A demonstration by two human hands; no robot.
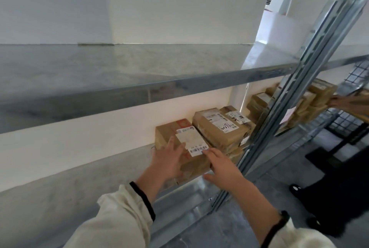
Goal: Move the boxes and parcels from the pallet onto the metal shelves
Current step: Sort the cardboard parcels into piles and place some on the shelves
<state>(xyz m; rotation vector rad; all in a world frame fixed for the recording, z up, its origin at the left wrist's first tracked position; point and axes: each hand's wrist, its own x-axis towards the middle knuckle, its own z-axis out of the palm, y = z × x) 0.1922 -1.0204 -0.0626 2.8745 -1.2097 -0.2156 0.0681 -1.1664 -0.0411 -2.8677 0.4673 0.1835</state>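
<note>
Cardboard box with a barcode label: lay on the lower metal shelf near its front edge, touching a taped brown parcel on its right. Bore the left hand flat across its top and near face, fingers straight and spread, pressing rather than gripping. Met the right hand at its near right corner, fingers likewise straight, tips at the label's edge, curled round nothing. Looked like the final nudge of one placement. Counted as shelved: this box, the taped parcel, a labelled parcel behind it, plus flatter packets beneath, too hidden to count. Filled only the right end of that shelf, with the upper shelf also available. Showed more boxes past the steel upright, and a stack under another person's hand. Kept the pallet out of sight. Seemed well short of finished.
</note>
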